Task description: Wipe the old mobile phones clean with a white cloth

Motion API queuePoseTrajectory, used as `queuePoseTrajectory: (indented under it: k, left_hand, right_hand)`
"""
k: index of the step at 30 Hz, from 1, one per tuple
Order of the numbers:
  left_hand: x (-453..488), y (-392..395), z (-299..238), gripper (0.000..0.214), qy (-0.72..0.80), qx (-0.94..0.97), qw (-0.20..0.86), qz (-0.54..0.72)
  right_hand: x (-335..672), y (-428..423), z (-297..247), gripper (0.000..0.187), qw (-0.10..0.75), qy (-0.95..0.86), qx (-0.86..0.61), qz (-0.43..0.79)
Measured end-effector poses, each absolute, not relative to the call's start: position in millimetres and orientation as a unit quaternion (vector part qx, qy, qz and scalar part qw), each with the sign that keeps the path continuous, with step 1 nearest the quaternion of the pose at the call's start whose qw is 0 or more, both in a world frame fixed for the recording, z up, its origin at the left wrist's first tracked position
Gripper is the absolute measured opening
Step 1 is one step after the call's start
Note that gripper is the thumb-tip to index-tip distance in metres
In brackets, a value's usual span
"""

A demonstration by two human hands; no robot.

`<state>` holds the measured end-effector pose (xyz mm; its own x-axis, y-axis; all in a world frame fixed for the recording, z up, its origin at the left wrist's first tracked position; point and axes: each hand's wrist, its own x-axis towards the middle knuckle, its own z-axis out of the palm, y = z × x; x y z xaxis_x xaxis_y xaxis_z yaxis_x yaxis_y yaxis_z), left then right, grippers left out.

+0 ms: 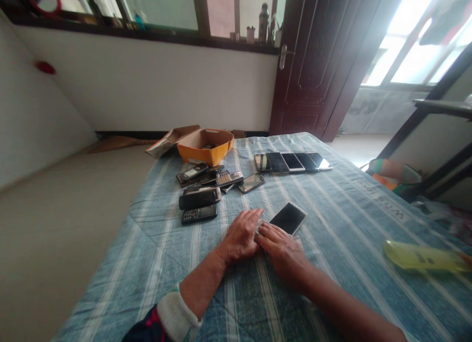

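A smartphone (pixel 289 218) with a dark screen and pale frame lies on the striped bedspread, its near end covered by my hands. My right hand (pixel 283 251) is closed on a crumpled white tissue (pixel 259 227), pressed down over the phone's near end. Against the tissue, my left hand (pixel 241 238) curls around the phone's lower left end, fingers close together and the thumb hidden. Left of my hands is a heap of old mobile phones, among them a black keypad phone (pixel 199 214) and a silver one (pixel 229 178).
Behind the heap stands an open orange cardboard box (pixel 212 154). Several smartphones lie in a row, including a white-framed one (pixel 293 161), toward the far edge. A yellow-green translucent object (pixel 420 256) rests at the right. The bedspread (pixel 158 234) drops off at the left.
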<state>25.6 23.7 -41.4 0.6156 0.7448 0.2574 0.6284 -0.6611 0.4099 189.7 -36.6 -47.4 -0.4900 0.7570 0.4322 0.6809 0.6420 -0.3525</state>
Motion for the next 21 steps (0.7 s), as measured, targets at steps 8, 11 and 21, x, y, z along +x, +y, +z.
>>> queuePoseTrajectory:
  k: [8, 11, 21]
  left_hand:
    - [25.0, 18.9, -35.6, 0.084, 0.365, 0.895, 0.180, 0.182]
    - [24.4, 17.8, -33.7, 0.083, 0.359, 0.895, 0.189, 0.185]
    - [28.6, 15.0, -27.9, 0.088, 0.377, 0.885, 0.205, 0.179]
  right_hand:
    - [192.4, -43.3, -45.0, 0.036, 0.299, -0.859, -0.411, 0.063]
    - [194.8, -51.8, -48.2, 0.035, 0.307, -0.868, -0.390, 0.029]
    - [248.4, -37.7, -56.9, 0.038, 0.274, -0.818, -0.506, -0.014]
